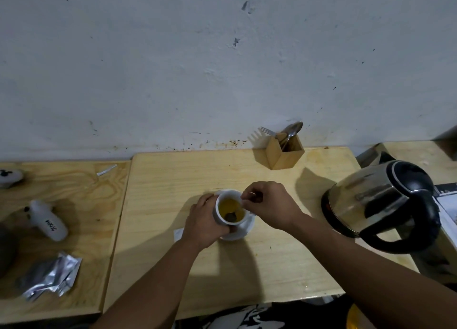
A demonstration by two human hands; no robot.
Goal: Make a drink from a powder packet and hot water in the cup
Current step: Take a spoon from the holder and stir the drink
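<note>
A white cup [220, 217] stands on a white saucer [243, 232] in the middle of the wooden table [247, 266]. Yellow-orange liquid fills the cup. My left hand [204, 223] wraps around the cup's left side. My right hand [268, 206] hovers over the cup's right rim, its fingers pinching a spoon [235, 213] whose bowl sits in the liquid. A steel kettle [380, 203] with a black handle stands to the right. Silver foil packets [49, 276] lie on the left table.
A wooden box [285, 153] with a fork and spoons stands at the back by the wall. On the left table lie a white bottle [49, 221], a torn foil strip [106, 169] and a white object [10, 176]. A white slip [178, 233] lies by my left wrist.
</note>
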